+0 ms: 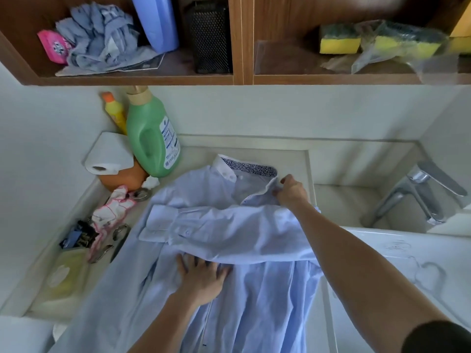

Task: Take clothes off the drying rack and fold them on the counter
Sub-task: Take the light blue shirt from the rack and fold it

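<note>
A light blue button-up shirt [211,200] lies spread on the pale counter [293,154], collar toward the wall, its hem hanging off the near edge. One sleeve [224,228] is folded across the chest, cuff pointing left. My left hand [201,276] presses flat on the shirt's body just below that sleeve, fingertips tucked under its edge. My right hand [290,191] pinches the fabric at the right shoulder beside the collar. No drying rack is in view.
At the counter's left stand a green detergent bottle [151,138], a yellow bottle [116,112], a paper roll [109,156] on an orange tub, a crumpled glove, clips and scissors. A sink with a chrome tap [420,192] lies to the right. Wooden shelves [239,79] hang overhead.
</note>
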